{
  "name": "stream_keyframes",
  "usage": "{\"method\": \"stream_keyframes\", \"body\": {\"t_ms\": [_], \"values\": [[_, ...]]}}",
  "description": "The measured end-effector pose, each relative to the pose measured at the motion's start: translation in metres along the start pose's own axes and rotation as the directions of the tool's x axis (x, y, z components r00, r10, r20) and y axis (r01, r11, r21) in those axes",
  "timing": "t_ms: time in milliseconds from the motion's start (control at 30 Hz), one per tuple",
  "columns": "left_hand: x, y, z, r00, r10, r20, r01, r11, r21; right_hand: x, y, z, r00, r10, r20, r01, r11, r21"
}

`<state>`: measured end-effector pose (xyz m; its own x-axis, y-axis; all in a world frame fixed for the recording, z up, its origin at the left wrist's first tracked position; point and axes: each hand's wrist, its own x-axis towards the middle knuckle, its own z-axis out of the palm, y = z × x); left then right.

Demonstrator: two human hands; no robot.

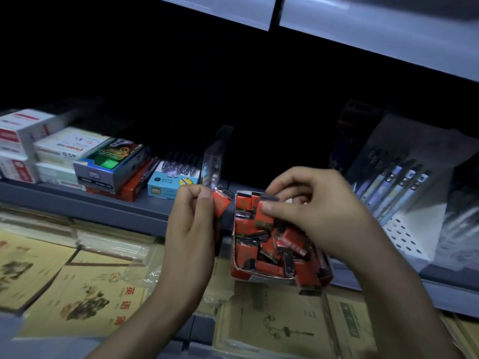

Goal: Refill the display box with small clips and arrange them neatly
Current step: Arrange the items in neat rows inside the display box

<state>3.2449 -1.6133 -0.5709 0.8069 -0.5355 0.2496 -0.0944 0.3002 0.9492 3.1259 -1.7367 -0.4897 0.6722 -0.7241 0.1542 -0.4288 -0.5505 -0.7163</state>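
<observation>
A red display box [259, 277] sits at the front edge of the grey shelf, filled with several small red and black clip packets [269, 251] lying at mixed angles. My left hand [191, 224] is just left of the box and pinches one red packet [221, 203] between thumb and fingers. My right hand [313, 203] hovers over the far end of the box and pinches another red packet [265, 212] with a dark top. One packet hangs over the box's near right corner [309, 288].
Stacked stationery boxes [108, 164] and a blue box [168, 186] stand on the shelf [129, 206] to the left. A clear plastic divider [215, 159] rises behind the hands. Pens in a white rack [396, 187] stand at right. Yellow and brown exercise books [77, 294] lie below.
</observation>
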Motion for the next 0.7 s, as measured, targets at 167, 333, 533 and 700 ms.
{"method": "stream_keyframes", "body": {"t_ms": [167, 333, 533, 700], "values": [[0.001, 0.002, -0.002, 0.999, 0.037, 0.034, -0.038, 0.998, 0.041, 0.004, 0.016, -0.027, 0.951, 0.022, -0.310, -0.002, 0.998, 0.065], [0.002, 0.009, 0.001, 0.999, 0.030, 0.036, -0.031, 0.999, 0.023, 0.015, 0.037, -0.018, 0.950, 0.146, -0.276, -0.157, 0.988, -0.017], [0.005, 0.009, 0.007, 0.998, -0.036, 0.051, 0.040, 0.996, -0.084, 0.020, 0.042, 0.000, 0.968, 0.123, -0.220, -0.142, 0.987, -0.076], [0.007, 0.006, 0.011, 0.991, -0.102, 0.083, 0.111, 0.987, -0.112, 0.021, 0.044, 0.007, 0.971, 0.050, -0.233, -0.092, 0.980, -0.174]]}}
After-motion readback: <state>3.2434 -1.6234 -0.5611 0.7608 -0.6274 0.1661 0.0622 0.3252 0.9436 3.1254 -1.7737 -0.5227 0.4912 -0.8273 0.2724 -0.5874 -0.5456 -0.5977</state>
